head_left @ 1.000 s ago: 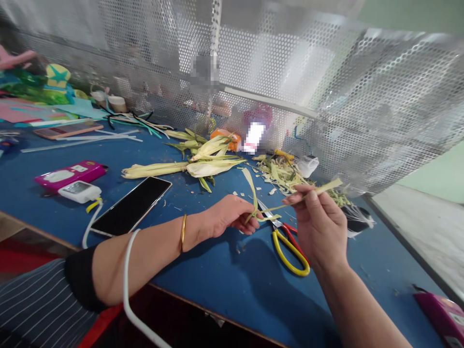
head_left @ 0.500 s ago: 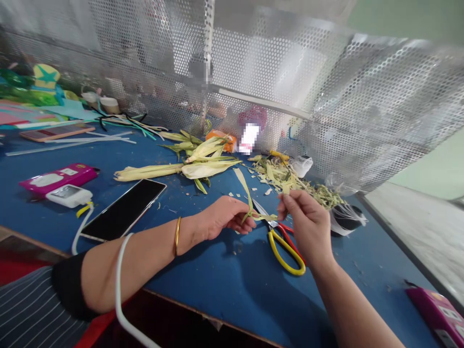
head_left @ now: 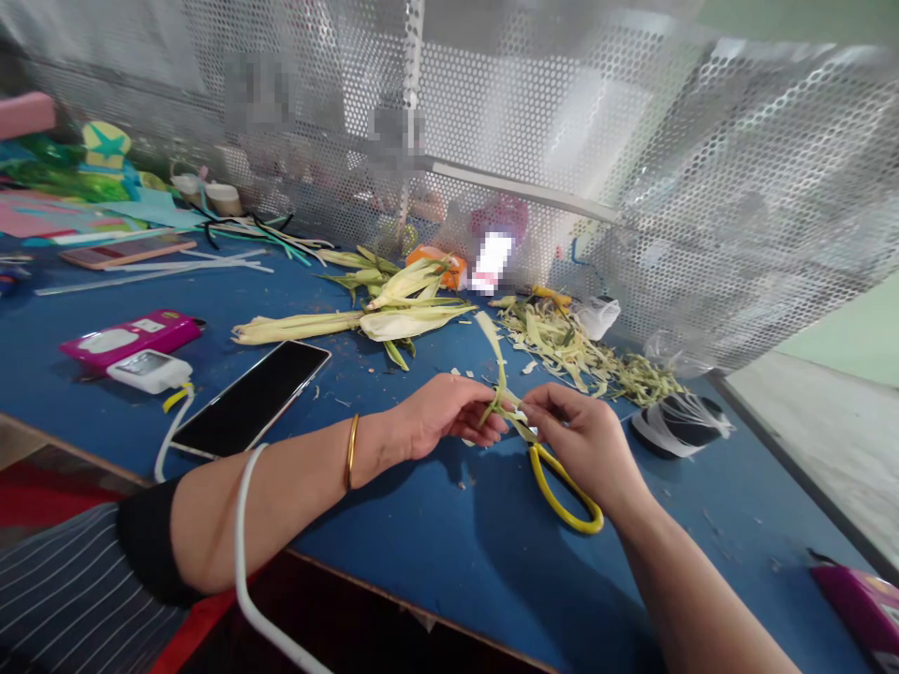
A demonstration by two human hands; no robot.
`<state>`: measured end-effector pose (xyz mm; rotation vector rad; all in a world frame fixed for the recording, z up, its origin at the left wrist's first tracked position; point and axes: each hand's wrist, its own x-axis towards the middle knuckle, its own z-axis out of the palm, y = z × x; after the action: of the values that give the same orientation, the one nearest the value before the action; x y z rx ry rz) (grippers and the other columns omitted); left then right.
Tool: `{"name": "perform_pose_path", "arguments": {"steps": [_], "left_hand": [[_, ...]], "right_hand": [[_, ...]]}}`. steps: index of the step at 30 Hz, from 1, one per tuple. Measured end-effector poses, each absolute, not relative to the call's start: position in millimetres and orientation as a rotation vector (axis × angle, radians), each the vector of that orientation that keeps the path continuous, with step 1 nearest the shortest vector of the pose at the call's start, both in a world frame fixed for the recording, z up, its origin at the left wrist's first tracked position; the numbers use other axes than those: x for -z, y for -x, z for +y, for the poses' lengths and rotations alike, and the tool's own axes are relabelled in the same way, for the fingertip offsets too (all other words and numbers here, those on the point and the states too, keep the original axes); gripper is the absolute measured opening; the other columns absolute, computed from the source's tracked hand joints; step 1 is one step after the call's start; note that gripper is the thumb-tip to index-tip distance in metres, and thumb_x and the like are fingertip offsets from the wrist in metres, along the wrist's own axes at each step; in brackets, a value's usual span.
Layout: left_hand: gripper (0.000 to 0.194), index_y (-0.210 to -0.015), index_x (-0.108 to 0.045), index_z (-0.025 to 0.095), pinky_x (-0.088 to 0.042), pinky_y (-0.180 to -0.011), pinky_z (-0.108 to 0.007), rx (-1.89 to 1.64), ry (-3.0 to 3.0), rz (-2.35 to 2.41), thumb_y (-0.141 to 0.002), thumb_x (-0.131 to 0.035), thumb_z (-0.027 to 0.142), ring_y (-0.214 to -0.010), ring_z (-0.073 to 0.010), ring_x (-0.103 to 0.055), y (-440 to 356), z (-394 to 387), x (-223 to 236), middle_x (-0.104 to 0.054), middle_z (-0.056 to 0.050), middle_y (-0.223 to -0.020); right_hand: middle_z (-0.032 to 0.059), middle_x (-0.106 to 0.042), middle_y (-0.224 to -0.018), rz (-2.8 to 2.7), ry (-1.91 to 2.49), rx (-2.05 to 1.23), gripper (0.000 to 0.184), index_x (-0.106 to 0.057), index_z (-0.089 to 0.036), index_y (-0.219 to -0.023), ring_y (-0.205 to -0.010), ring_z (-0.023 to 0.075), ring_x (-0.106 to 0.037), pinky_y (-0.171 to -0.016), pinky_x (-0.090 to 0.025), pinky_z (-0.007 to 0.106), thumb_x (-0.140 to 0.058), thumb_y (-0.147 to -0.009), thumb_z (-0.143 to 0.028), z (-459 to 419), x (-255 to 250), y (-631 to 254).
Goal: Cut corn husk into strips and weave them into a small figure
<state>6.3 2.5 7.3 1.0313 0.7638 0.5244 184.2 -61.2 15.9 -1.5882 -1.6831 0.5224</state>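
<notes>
My left hand (head_left: 460,412) is closed on a pale green strip of corn husk (head_left: 497,360) that stands up from the fingers and crosses another piece there. My right hand (head_left: 580,431) pinches the husk on the other side, close to the left fingertips. Below the right hand lie scissors (head_left: 562,491) with a yellow handle; their blades and other handle are mostly hidden. Beyond the hands rests a bundle of corn husks (head_left: 414,323). To its right spreads a heap of husk scraps and strips (head_left: 554,342).
A black phone (head_left: 253,398) and a magenta device (head_left: 133,337) with a white unit (head_left: 151,372) lie left on the blue table (head_left: 393,571). A white cable (head_left: 243,552) crosses my left forearm. A roll of white string (head_left: 678,426) stands right. Perforated metal mesh (head_left: 506,122) rises behind.
My right hand has moved left, close to the left hand, and now covers the scissors' red handle. The left hand keeps its hold on the husk. The view has shifted slightly.
</notes>
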Motion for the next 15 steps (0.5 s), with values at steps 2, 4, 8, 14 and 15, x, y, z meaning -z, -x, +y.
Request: {"name": "perform_pose_path", "arguments": {"steps": [2,4,8,14,15], "left_hand": [[0.023,-0.083,-0.074,0.010,-0.053,-0.064,-0.027,-0.536,-1.017,0.764,-0.075,-0.061,0.028,-0.059,-0.0138,-0.064,-6.8,2.4,-7.8,-0.070,-0.007,-0.068],[0.021,-0.080,-0.073,0.010,-0.053,-0.064,-0.028,-0.550,-1.011,0.771,-0.075,-0.061,0.027,-0.059,-0.0143,-0.065,-7.3,2.4,-7.9,-0.070,-0.007,-0.068],[0.020,-0.077,-0.072,0.009,-0.054,-0.065,-0.029,-0.550,-1.014,0.773,-0.074,-0.062,0.027,-0.059,-0.0148,-0.065,-7.5,2.2,-7.6,-0.070,-0.008,-0.068],[0.023,-0.073,-0.070,0.008,-0.054,-0.067,-0.029,-0.502,-1.043,0.788,-0.078,-0.056,0.026,-0.060,-0.0155,-0.066,-8.3,2.0,-8.5,-0.071,-0.009,-0.070],[0.024,-0.073,-0.070,0.008,-0.054,-0.067,-0.030,-0.494,-1.042,0.788,-0.079,-0.055,0.026,-0.061,-0.0156,-0.066,-8.4,2.2,-8.5,-0.072,-0.010,-0.071]], "right_hand": [[-0.0022,-0.055,-0.058,-1.652,1.581,-0.532,0.020,-0.064,-0.019,-0.070,-0.056,0.0132,-0.046,-0.053,-0.034,0.025,-0.058,-0.082,-0.034,-60.3,-15.9,-184.9],[-0.0020,-0.055,-0.058,-1.639,1.574,-0.541,0.021,-0.063,-0.019,-0.070,-0.056,0.0133,-0.046,-0.053,-0.034,0.025,-0.058,-0.082,-0.036,-59.4,-15.7,-185.3],[-0.0021,-0.053,-0.057,-1.685,1.570,-0.546,0.024,-0.063,-0.019,-0.069,-0.056,0.0132,-0.044,-0.053,-0.034,0.025,-0.058,-0.082,-0.038,-58.9,-15.2,-185.1],[-0.0024,-0.056,-0.061,-1.784,1.586,-0.471,0.021,-0.062,-0.020,-0.070,-0.058,0.0129,-0.046,-0.056,-0.034,0.024,-0.054,-0.085,-0.033,-60.6,-13.8,-183.6],[-0.0023,-0.057,-0.062,-1.782,1.581,-0.469,0.020,-0.062,-0.020,-0.072,-0.059,0.0131,-0.047,-0.056,-0.035,0.025,-0.054,-0.085,-0.032,-60.7,-13.1,-182.9]]}}
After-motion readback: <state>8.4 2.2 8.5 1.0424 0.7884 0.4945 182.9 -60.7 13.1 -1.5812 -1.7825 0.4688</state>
